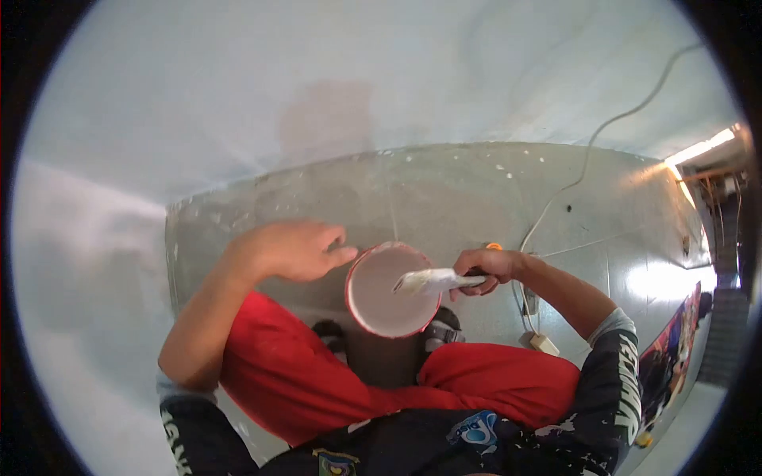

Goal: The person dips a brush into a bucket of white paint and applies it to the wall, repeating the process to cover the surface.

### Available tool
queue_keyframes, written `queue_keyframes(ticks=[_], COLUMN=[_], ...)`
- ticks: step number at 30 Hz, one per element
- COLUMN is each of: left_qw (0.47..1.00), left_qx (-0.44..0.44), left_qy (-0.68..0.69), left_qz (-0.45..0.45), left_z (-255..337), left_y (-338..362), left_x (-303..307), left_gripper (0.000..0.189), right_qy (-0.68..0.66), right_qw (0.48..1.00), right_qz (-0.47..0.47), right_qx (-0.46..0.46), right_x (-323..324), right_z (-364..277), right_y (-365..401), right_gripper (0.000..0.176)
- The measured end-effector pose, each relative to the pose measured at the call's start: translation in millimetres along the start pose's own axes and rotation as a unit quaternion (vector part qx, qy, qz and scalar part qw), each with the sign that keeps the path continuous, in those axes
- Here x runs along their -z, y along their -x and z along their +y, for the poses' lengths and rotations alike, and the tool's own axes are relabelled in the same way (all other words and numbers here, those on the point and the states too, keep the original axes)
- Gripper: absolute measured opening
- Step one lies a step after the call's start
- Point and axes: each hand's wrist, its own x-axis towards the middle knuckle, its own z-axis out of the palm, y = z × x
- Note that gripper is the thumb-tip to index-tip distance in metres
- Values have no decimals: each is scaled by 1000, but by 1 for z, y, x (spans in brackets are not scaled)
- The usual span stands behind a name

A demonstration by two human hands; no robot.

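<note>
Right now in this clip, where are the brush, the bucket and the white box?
Brush [433, 280], head view: its whitish bristle end.
Bucket [348, 295], head view: left side of its red rim.
White box [544, 344], head view: middle of its upper face.

Pale blue-white painted wall [238, 79], far side. Pale whitish wall [87, 278], left side. Smooth grey floor [460, 190], white-specked along the far wall's foot. Narrow bright strip of light [702, 148], far right. White glare patch [667, 283], right.
</note>
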Motion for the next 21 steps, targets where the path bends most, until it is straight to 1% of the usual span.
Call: queue_keyframes(ticks=[1,2,4,5,7,8,10,11,13,14,16,17,18,19,20,21], left_qw=[1000,1000,999,999,999,1000,997,998,1000,1000,1000,1000,999,999,999,998], left_qx=[-1,-8,-34,-50,-9,-13,-24,-26,13,12,4,2,19,37,37,41], left_qy=[10,17,16,-7,37,22,64,52,2,-5,0,-3,-8,-14,-17,-9], left_qz=[2,4,15,20,-13,-8,-27,-20,-29,-20,-23,-19,-25,-32,-32,-35], left_z=[-2,-3,-6,0,9,8,5,4,1,1,3,7,11,14,15,16], left_y=[-1,-4,-8,-9,-5,-4,-7,-9,-14,-13,-11,-12,-11,-10,-10,-11], left_x=[-1,-1,-4,0,5,3,0,-2,-2,0,2,3,5,6,7,7], left_gripper=[50,50,51,51,51,51,51,51,51,51,53,53,54,54,54,54], right_qy=[-8,-12,-28,-30,-13,-10,24,30,60,68,72,59,60,51,40,38], right_qw=[1000,999,999,998,997,996,991,989,975,973,951,944,943,913,876,875], right_qz=[-6,17,-11,9,-2,5,26,31,67,71,117,137,139,220,297,297], right_qx=[5,26,30,51,74,88,131,141,201,208,277,295,297,340,379,381], right_x=[4,4,2,1,0,1,1,-1,-3,-3,0,2,7,15,24,33], right_z=[6,9,7,5,1,-2,-10,-14,-28,-35,-44,-47,-48,-47,-44,-40], right_y=[-2,-3,-2,1,4,7,18,26,46,55,74,85,93,100,104,109], right_gripper=[40,40,40,40,40,40,38,38,36,36,35,34,34,32,31,31])
